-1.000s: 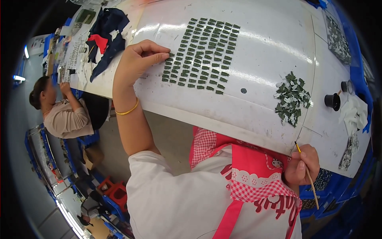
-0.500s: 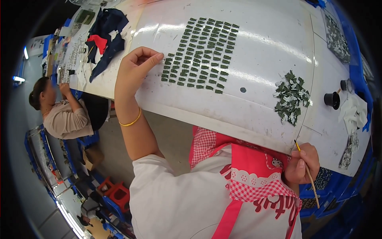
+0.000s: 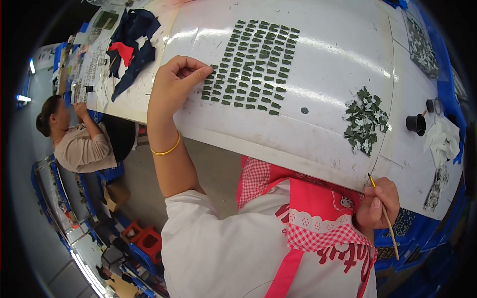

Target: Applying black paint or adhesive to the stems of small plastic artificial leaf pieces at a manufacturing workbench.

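Note:
My left hand (image 3: 180, 85) is at the left edge of rows of small dark green pieces (image 3: 256, 64) laid out on the white table. Its thumb and index finger are pinched together beside the top piece of the leftmost column; whether anything small is between them is hidden. At the table's near edge, my right hand (image 3: 378, 204) grips a thin paintbrush (image 3: 388, 226) with a wooden handle, its dark tip pointing up. Beyond that hand lies a loose heap of green and whitish scraps (image 3: 366, 121).
A small black cup (image 3: 415, 125) and crumpled white cloth (image 3: 442, 139) sit at the right. Dark blue fabric (image 3: 134, 49) with a red piece (image 3: 122, 52) lies at the left. A co-worker (image 3: 82, 134) sits beyond the table's left end. A dark round spot (image 3: 304, 111) marks the tabletop.
My left hand has moved slightly right, bringing its fingertips up to the leftmost column of green pieces. My right hand and the paintbrush have stayed almost still.

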{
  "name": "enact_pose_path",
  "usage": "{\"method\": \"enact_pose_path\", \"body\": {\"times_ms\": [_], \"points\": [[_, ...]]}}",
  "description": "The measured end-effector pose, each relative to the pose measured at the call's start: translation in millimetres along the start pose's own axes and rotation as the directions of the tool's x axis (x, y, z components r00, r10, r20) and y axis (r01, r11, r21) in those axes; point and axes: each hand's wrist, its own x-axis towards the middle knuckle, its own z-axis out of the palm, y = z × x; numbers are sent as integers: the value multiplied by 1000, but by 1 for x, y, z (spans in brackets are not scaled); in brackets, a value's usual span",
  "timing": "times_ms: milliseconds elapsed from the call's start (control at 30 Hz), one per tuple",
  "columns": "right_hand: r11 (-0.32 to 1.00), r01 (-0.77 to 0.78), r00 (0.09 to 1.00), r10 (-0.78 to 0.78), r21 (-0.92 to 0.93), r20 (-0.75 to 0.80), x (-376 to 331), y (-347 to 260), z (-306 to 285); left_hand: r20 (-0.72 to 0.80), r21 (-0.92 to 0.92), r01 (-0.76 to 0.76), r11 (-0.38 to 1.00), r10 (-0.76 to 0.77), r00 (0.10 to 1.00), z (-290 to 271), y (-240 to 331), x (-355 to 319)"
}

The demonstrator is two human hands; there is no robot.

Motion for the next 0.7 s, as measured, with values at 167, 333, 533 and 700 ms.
{"method": "enact_pose_path", "body": {"times_ms": [167,333,533,700], "points": [[1000,-3,1000,3,-4,2,0,-1,0,3,-2,27,1000,-27,1000,-2,3,0],[1000,10,1000,-10,-3,6,0,-2,2,-117,-69,-22,997,14,993,0,7,-8],[999,32,999,-32,-13,8,2,1,3,-35,-399,-224,889,229,973,77,49,-78],[999,32,999,-32,24,15,10,-3,1,381,-228,-300,926,369,848,152,71,-102]]}}
